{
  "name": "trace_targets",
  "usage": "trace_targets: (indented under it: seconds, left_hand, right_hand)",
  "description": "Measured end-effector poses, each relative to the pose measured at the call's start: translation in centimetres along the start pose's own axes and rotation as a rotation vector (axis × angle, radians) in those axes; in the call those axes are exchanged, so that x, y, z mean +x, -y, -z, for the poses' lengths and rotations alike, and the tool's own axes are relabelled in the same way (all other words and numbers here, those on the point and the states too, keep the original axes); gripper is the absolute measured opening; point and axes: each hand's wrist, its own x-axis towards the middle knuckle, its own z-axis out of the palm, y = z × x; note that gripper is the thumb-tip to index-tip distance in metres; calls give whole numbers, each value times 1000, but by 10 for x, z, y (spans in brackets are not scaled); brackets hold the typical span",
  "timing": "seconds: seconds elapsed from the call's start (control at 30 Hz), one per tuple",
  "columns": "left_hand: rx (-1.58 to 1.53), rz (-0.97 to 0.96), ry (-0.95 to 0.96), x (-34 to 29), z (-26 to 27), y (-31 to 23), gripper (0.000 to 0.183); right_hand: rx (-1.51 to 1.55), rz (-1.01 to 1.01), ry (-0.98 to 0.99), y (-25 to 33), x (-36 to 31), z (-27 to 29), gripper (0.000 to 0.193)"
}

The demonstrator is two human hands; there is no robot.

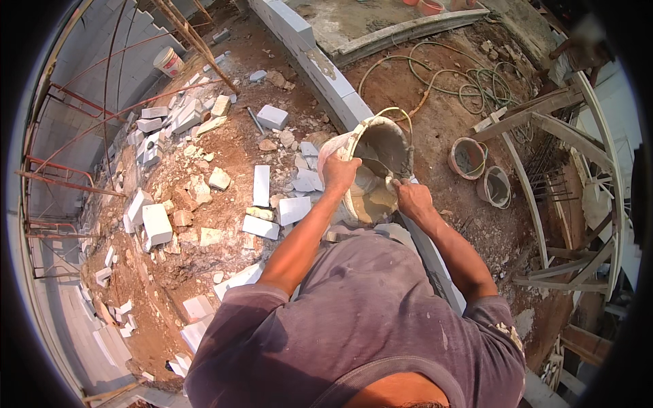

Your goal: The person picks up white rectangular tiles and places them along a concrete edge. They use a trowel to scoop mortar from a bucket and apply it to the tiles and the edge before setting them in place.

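Note:
A mortar-crusted bucket is tilted toward me over the low wall of pale blocks. Wet grey mortar lies inside it. My left hand is closed on the bucket's left rim, thumb over the edge. With my right hand I grip the handle of a trowel at the bucket's right side. The trowel blade is inside the bucket, partly smeared with mortar, so its outline is hard to make out. The bucket's thin handle stands up at the far side.
The block wall runs from the far left toward me. Broken blocks and rubble cover the ground on the left, beside scaffolding. Two mortar buckets and a coiled hose lie right. Wooden formwork and another person are farther right.

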Motion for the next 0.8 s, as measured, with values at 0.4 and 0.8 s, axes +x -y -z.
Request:
trace_targets:
  seconds: [0.4,0.8]
  left_hand:
    - [18,49,-251,64,-28,16,48]
    - [-44,62,-416,94,-47,-20,35]
  right_hand:
    - [274,111,153,-63,94,-9,43]
    - [209,178,54,-95,157,-9,48]
